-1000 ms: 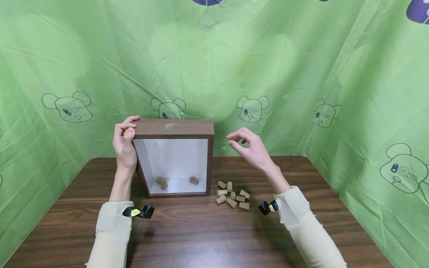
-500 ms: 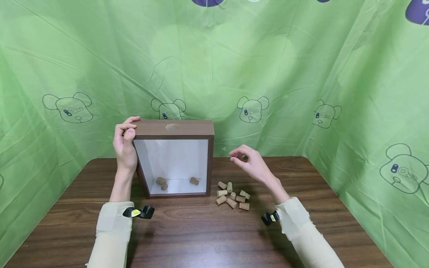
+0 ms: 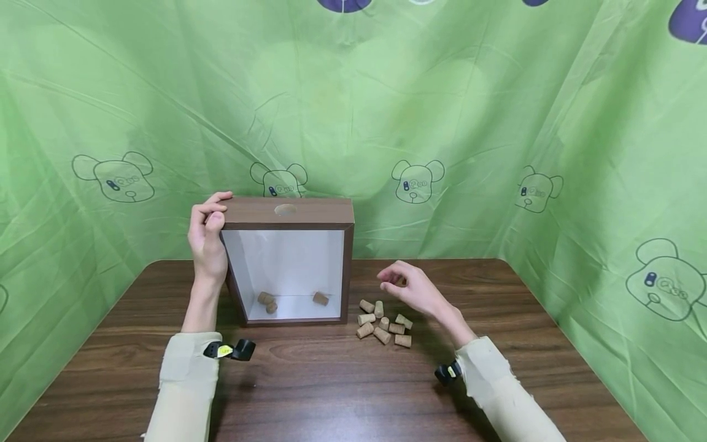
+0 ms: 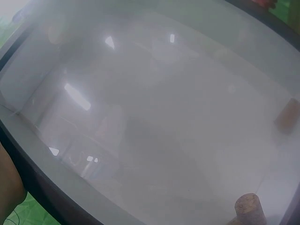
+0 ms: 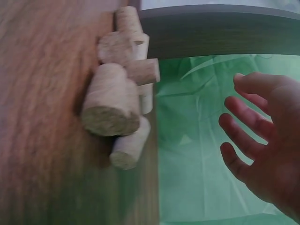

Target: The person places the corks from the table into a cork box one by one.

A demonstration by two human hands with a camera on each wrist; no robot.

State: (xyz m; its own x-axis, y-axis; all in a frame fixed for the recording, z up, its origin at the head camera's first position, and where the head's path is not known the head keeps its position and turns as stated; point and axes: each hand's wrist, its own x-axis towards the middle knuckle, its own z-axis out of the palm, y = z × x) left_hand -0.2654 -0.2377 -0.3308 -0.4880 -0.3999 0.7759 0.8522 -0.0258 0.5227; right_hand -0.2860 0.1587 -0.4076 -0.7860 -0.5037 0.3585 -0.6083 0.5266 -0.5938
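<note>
A brown shadow box frame (image 3: 254,212) with a white interior stands upright on the table, a round hole in its top side. My left hand (image 3: 208,248) grips its upper left corner, thumb at the front edge and fingers over the top. Inside the box lie a few corks (image 3: 320,298); through its reflective front, the left wrist view catches one cork (image 4: 250,208) low down. Several loose corks (image 3: 382,335) are heaped right of the box. Above and behind that heap hovers my right hand (image 3: 415,290), holding nothing, its fingers loosely bent and apart in the right wrist view.
The dark wooden table (image 3: 309,393) reaches back to a green printed curtain (image 3: 353,123), which encloses the back and both sides. Black wrist cameras sit at both cuffs, the right one (image 3: 447,372) low over the table.
My right hand has come down from beside the box's top to just above the loose corks. The left hand and the box stay in place.
</note>
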